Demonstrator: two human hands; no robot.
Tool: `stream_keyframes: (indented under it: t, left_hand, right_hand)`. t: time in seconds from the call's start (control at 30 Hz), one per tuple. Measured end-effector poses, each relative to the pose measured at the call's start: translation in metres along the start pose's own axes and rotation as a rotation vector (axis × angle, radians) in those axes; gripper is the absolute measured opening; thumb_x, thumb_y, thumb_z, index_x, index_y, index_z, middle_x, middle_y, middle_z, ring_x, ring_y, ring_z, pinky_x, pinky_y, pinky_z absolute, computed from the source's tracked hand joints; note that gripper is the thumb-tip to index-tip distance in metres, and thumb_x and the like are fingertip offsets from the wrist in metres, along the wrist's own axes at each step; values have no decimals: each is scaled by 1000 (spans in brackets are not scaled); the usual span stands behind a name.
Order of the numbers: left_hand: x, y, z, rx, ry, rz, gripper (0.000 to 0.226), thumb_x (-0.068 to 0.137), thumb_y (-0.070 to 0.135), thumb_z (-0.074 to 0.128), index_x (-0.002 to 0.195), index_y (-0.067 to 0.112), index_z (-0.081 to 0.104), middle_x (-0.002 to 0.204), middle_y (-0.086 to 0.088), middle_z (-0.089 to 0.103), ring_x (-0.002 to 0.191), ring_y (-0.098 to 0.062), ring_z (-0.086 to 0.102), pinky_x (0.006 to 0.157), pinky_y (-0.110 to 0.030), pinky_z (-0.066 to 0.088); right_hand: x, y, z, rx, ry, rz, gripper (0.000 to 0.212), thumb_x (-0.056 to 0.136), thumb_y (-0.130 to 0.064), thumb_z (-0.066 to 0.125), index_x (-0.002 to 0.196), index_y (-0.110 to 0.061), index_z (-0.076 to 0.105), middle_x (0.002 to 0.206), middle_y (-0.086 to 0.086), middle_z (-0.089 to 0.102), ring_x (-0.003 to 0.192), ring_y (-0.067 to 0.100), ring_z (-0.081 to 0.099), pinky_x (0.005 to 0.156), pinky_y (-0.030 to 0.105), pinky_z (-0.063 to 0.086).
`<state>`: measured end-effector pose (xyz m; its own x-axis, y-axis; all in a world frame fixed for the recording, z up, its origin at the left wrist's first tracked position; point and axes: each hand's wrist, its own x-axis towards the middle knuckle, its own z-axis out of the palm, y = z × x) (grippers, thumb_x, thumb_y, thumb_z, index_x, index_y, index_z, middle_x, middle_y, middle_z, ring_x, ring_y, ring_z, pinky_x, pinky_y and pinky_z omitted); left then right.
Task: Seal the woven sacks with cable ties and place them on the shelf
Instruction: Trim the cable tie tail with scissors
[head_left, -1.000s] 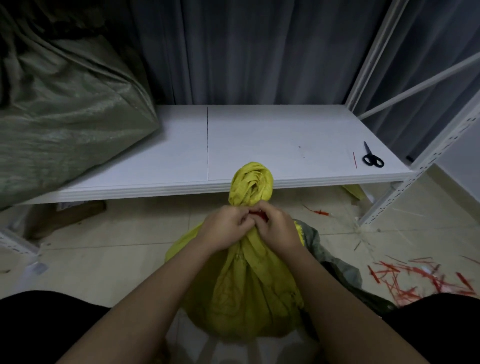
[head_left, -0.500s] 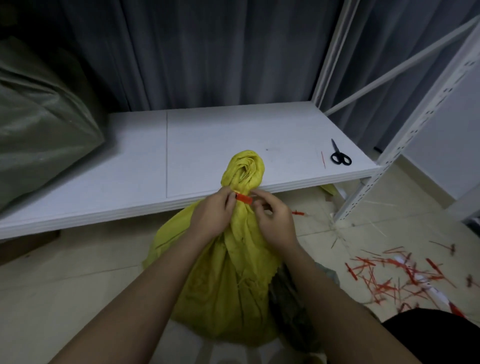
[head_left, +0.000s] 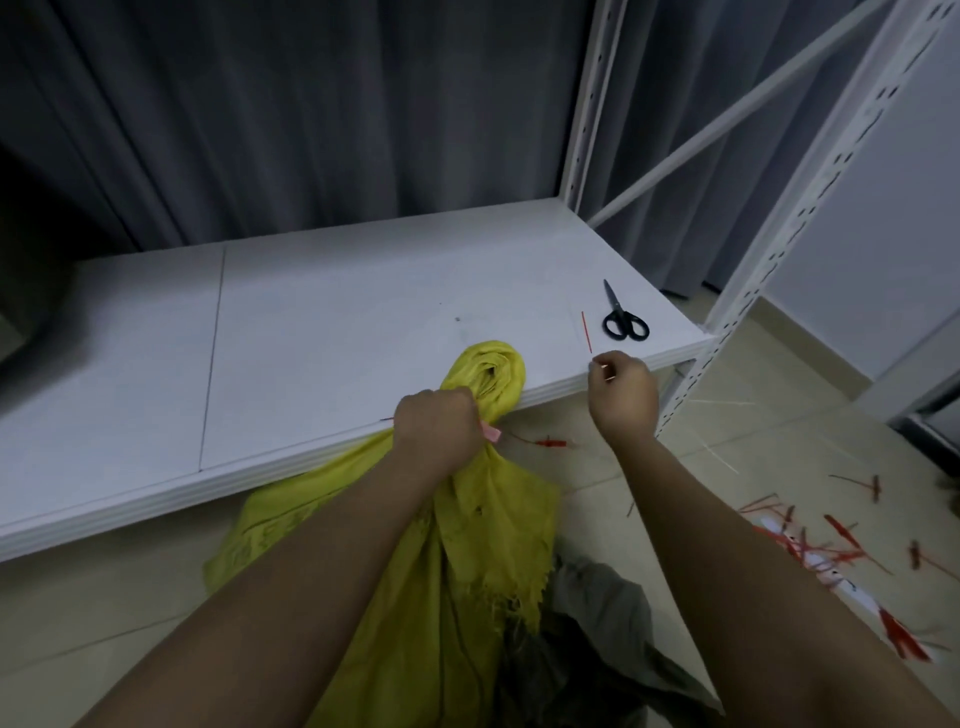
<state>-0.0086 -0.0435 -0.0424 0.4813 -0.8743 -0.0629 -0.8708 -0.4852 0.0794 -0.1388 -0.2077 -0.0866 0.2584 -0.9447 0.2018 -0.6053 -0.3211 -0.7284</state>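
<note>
Half a second ago both hands met at the neck of the yellow sack (head_left: 457, 545); now the right hand (head_left: 622, 396) has pulled away toward 2 o'clock and sits with curled fingers at the shelf's front lip, pinching something thin and pale red at its fingertips, though whether this is the tie's tail cannot be told. The left hand (head_left: 436, 434) stays clamped round the gathered neck, fingers wrapped tight, with the red cable tie (head_left: 491, 432) poking out at its 3 o'clock side. The view has also swung right, so the grey sack seen earlier on the shelf's left end is out of frame. The sack stands on the floor at centre, just in front of the white shelf (head_left: 322, 332), its long axis running from 6 o'clock up to 12, the twisted mouth topmost and overlapping the shelf's front edge. A grey-green sack (head_left: 597, 649) lies crumpled against its 4 o'clock side. On the shelf, toward 2 o'clock, black scissors (head_left: 623, 319) lie with blades pointing to 12, and a loose red tie (head_left: 586, 331) lies just to their left. The shelf board from 9 o'clock through 12 is bare, bounded behind by the grey curtain (head_left: 311, 114) and at right by the slotted upright (head_left: 810, 218). Cut red tie pieces (head_left: 810, 545) litter the floor at 4 o'clock.
</note>
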Motion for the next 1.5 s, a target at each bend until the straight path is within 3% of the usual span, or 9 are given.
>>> stream_keyframes:
  t: [0.13,0.3,0.47,0.73,0.93,1.1,1.23,1.4,1.5]
  left_hand:
    - [28,5,-3,252,-88,169,48,87,61,48,94,15,57,98,-7,66,95,-27,61,71,-29,30]
    - [48,4,-11,317,-147,272,43,93,50,37,101,13,57,98,-8,64,93,-27,59,71,-30,30]
    - [62,4,1,353,-150,329,27,95,40,37,82,21,51,64,6,39,74,-19,44,72,-30,23]
    - [70,9,10,352,-212,357,38,95,48,36,91,19,60,85,0,60,78,-19,47,75,-30,20]
    - [62,7,12,342,-158,361,30,97,41,35,96,22,58,92,2,63,93,-22,56,74,-30,20]
    - [44,3,11,328,-108,322,21,98,28,37,104,22,56,100,0,64,97,-23,56,75,-30,21]
    - [13,-14,4,249,-100,273,22,99,30,38,104,20,57,102,-2,63,100,-24,55,79,-32,27]
    - [-43,-55,-4,95,-194,143,23,93,26,41,103,17,60,106,-6,60,103,-26,49,82,-35,30]
    - [-80,-75,-6,-51,-140,65,25,94,24,39,108,17,59,115,-8,59,108,-29,49,89,-38,36]
  right_hand:
    - [45,17,2,-104,57,-26,27,95,-16,46,104,-2,68,101,20,66,92,34,62,71,30,45]
    - [88,20,14,-313,19,15,29,98,-10,40,112,3,61,110,21,62,105,36,54,85,41,46]
    - [112,19,27,-430,-30,42,27,98,-8,39,116,5,56,116,22,57,111,36,48,88,40,42]
    - [137,21,24,-472,-108,193,30,92,-9,53,120,2,51,123,20,54,118,34,47,95,35,41]
    - [115,13,17,-260,-33,218,28,94,-19,51,111,2,58,112,19,61,103,35,59,83,36,46]
    - [57,-23,10,213,-59,214,28,88,-12,60,111,3,61,105,15,65,95,25,60,73,23,40]
    - [1,-64,5,499,-216,234,32,75,-8,75,102,4,66,88,8,67,83,20,63,77,28,51]
    - [-73,-104,-6,467,-398,136,31,70,-30,82,73,-1,70,66,4,62,66,14,57,66,32,49]
    - [-118,-121,-5,399,-578,102,20,74,-21,80,70,-4,69,61,3,58,55,8,52,56,24,44]
